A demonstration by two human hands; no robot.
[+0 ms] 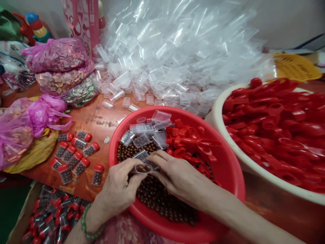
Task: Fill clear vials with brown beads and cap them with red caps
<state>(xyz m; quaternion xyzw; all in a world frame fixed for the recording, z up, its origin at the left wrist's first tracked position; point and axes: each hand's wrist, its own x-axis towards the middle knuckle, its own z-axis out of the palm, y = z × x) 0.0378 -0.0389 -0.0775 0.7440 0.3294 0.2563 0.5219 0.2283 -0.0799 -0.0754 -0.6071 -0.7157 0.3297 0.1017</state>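
Observation:
Over a red basin, my left hand pinches a small clear plastic container whose open mouth faces me. Brown balls show inside that mouth. From the other side my right hand has its fingers and thumb closed at the container's right edge; its fingertips are partly hidden. Loose brown balls fill the basin beneath both hands. Just beyond them in the basin lie more clear containers, with red plastic caps on the right side.
Filled, red-capped containers lie on the table left of the basin, with many more in a box below. A white tub of red parts stands right. Clear containers are heaped behind. Pink bags sit at left.

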